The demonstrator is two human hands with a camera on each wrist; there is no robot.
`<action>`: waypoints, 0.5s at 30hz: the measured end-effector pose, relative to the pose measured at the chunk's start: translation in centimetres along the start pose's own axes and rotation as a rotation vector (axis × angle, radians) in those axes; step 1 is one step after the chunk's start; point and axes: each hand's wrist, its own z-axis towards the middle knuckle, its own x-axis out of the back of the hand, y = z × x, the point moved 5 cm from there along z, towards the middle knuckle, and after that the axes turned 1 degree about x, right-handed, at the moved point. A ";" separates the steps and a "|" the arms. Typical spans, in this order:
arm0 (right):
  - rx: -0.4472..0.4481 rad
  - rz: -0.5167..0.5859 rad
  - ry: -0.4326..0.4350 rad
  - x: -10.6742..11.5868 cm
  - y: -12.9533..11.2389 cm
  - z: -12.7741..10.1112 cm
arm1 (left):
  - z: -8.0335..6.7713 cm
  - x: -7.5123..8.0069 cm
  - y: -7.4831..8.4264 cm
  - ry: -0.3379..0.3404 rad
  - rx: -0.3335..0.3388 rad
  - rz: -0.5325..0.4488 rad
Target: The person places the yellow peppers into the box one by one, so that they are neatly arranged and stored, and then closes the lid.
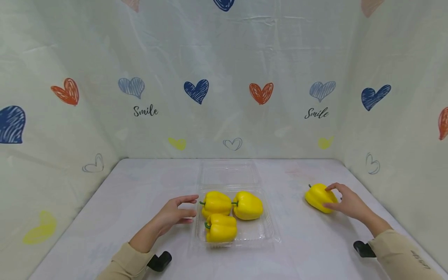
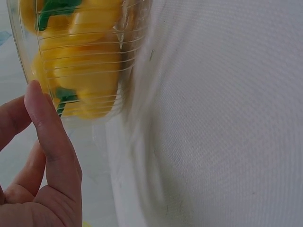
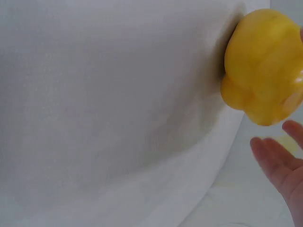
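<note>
Three yellow bell peppers, one of them at the back right, lie in a clear plastic clamshell box whose lid is folded back. My left hand is beside the box's left side with its fingers loosely bent and holding nothing. In the left wrist view a fingertip is close to the box wall; whether it touches, I cannot tell. On the right, another yellow bell pepper lies on its side on the table. My right hand is spread around its near end, and the right wrist view shows some fingers apart from it.
The table has a white cloth cover. A pale curtain printed with hearts stands behind it and along both sides. Black wrist devices show below both sleeves.
</note>
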 end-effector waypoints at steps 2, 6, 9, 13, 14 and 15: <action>-0.001 0.041 -0.012 -0.3 -0.2 0.1 | 0.0 0.0 0.0 0.000 0.000 0.002; 0.033 0.073 -0.008 -0.9 -1.0 0.2 | 0.0 0.0 0.0 0.001 0.002 0.003; 0.052 0.082 -0.003 -1.4 -1.8 0.3 | 0.2 0.0 0.0 0.008 0.008 0.004; 0.083 0.083 -0.001 -1.9 -3.0 0.3 | 0.2 -0.1 -0.1 0.009 0.009 0.001; 0.094 0.084 0.001 -2.0 -3.3 0.3 | 0.2 -0.1 -0.1 0.006 0.009 0.000; 0.107 0.086 0.002 -2.1 -3.6 0.2 | 0.2 -0.1 0.0 0.002 0.008 0.000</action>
